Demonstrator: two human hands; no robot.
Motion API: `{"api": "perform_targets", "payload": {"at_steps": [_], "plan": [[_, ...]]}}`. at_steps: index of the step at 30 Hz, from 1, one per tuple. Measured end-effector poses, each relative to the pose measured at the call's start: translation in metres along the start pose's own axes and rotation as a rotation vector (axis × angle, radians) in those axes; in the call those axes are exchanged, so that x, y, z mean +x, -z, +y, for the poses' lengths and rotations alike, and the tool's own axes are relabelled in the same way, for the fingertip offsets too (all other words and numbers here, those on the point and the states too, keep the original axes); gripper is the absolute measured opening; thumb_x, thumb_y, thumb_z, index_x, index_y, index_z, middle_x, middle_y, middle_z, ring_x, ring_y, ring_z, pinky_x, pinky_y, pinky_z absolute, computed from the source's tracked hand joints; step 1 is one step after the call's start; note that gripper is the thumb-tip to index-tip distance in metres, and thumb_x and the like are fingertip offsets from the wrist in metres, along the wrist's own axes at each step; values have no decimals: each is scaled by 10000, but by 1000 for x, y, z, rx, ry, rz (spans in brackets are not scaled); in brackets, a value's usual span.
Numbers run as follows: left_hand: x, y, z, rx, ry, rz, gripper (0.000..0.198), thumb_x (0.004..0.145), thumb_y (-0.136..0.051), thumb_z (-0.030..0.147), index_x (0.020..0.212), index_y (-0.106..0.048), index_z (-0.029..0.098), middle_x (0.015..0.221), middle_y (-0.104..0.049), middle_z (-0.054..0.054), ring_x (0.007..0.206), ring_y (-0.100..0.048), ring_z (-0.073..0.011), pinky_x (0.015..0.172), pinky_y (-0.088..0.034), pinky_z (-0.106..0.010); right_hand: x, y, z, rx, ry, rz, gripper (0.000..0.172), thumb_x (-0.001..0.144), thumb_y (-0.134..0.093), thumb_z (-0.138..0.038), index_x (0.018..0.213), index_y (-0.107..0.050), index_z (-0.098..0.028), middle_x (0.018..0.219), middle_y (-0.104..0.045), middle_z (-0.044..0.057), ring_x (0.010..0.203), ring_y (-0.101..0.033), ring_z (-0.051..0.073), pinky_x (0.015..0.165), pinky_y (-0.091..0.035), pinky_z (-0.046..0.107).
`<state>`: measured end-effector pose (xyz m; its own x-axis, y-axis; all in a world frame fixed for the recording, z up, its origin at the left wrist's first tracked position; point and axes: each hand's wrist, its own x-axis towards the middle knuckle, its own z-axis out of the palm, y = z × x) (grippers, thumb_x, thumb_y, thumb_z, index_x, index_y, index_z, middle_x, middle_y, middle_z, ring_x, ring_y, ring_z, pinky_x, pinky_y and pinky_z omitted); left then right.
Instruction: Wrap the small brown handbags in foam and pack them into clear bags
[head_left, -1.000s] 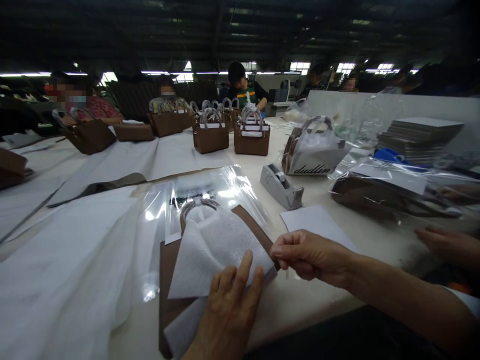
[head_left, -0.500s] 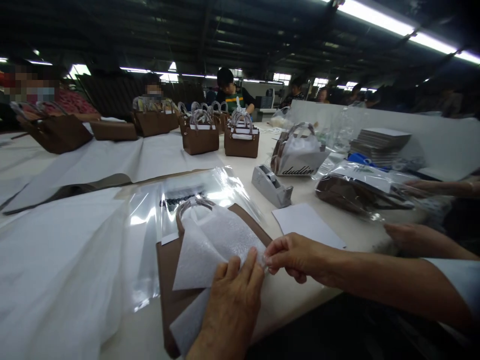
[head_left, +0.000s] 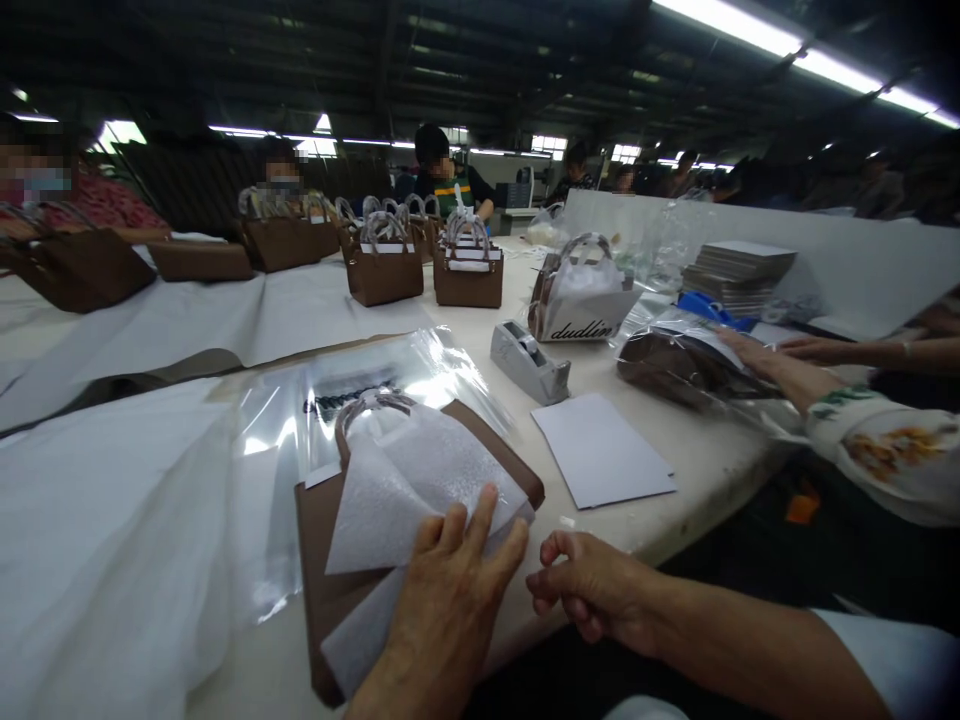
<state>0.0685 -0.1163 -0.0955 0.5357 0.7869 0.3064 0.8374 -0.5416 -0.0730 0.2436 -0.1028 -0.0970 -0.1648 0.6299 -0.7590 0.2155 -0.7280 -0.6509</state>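
Left hand (head_left: 450, 585) is laid over a white wrapping sheet (head_left: 420, 470) with its fingers spread, pressing it onto a brown handbag (head_left: 337, 600) that's lying at a slant near the front edge of the table (head_left: 675, 440). Right hand (head_left: 596, 590) is off the bag, just to the right of it, fingers curled in and thumb close to the index; honestly can't tell if it's pinching anything. The bag's looped handles (head_left: 346, 420) poke out past the top of the sheet and look wrapped too. Part of the bag sits over a big shiny clear plastic sleeve (head_left: 262, 540), with a pile of white sheets (head_left: 97, 520) off to the left. On the other side there's some white paper (head_left: 604, 455) lying flat, and a grey tape dispenser (head_left: 529, 362) just behind it. Behind that stands a bag with "dudlin" lettering (head_left: 577, 300) across its front. Over on the right a co-worker's hand (head_left: 772, 365) is on a plastic-wrapped brown bag (head_left: 667, 365), with a stack of boards (head_left: 735, 275) further back. More brown bags (head_left: 386, 275) stand along the far part of the table.
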Motion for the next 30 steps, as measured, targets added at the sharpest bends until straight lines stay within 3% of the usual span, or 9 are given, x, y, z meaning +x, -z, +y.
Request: {"api": "perform_targets", "payload": {"at_steps": [2, 6, 8, 11, 15, 20, 24, 27, 30], "plan": [[-1, 0, 0, 29, -18, 2, 411, 829, -455, 197, 1211, -453, 349, 1345, -417, -47, 1012, -465, -276, 764, -399, -405, 0, 9, -2, -88, 147, 59, 195, 732, -522, -239, 823, -358, -188, 538, -550, -39, 331, -268, 23, 323, -169, 149], [-2, 1, -1, 68, -66, 6, 425, 827, -462, 191, 1225, -441, 340, 1347, -401, -95, 1022, -461, -286, 761, -400, -403, -12, 18, -41, -51, 777, 185, 195, 817, -510, -352, 844, -451, -168, 612, -539, -31, 456, -449, 49, 445, -378, 172], [-2, 1, 0, 81, -71, -8, 426, 828, -472, 210, 1227, -436, 354, 1330, -417, -99, 1017, -465, -288, 753, -407, -401, -14, 7, -62, 78, 1009, 95, 204, 848, -479, -366, 907, -475, -170, 772, -579, 6, 648, -562, 87, 630, -477, 229], [-1, -1, 4, 88, -51, -18, 350, 824, -498, 275, 1159, -493, 374, 1234, -504, -74, 1002, -473, -291, 749, -418, -414, 2, -23, -75, 205, 1196, -138, 259, 883, -424, -381, 1030, -482, -176, 1010, -570, 57, 951, -565, 145, 889, -443, 332], [-1, 2, 6, 59, -103, 62, 155, 814, -514, 280, 929, -617, 266, 1113, -572, -94, 977, -490, -279, 767, -431, -415, 37, -48, -68, 179, 1142, -353, 380, 916, -294, -441, 1158, -464, -202, 1189, -514, 75, 1141, -469, 170, 1014, -338, 381], [-28, 28, -2, -110, -154, 278, 205, 801, -491, 123, 966, -587, 197, 1126, -548, -87, 1011, -500, -199, 889, -420, -381, 45, -41, -60, -285, 1205, -343, 570, 846, -381, -548, 1306, -370, -212, 1352, -376, 79, 1265, -323, 206, 1074, -232, 400], [-73, 32, -4, -105, 421, 490, 313, 771, -543, 156, 1080, -494, 152, 1173, -483, -124, 1129, -443, -235, 936, -408, -426, 33, -48, -59, -659, 1276, -217, 1043, 605, -648, -603, 1415, -142, -185, 1463, -125, 98, 1339, -121, 258, 1090, -174, 418], [-94, 28, -4, -210, 738, 342, 208, 799, -530, 249, 994, -500, 181, 1298, -407, -129, 1199, -400, -248, 923, -430, -439, 27, -60, -65, -663, 1183, -91, 863, 747, -541, -531, 1413, -157, -140, 1451, -165, 118, 1336, -147, 239, 1091, -168, 415], [-96, 32, -5, -321, 696, 258, 64, 831, -482, 228, 846, -529, 187, 1362, -360, -106, 1278, -305, -259, 982, -372, -462, 23, -64, -82, -641, 1065, -122, 634, 853, -388, -468, 1384, -265, -145, 1422, -259, 105, 1314, -224, 238, 1084, -180, 428]]}}
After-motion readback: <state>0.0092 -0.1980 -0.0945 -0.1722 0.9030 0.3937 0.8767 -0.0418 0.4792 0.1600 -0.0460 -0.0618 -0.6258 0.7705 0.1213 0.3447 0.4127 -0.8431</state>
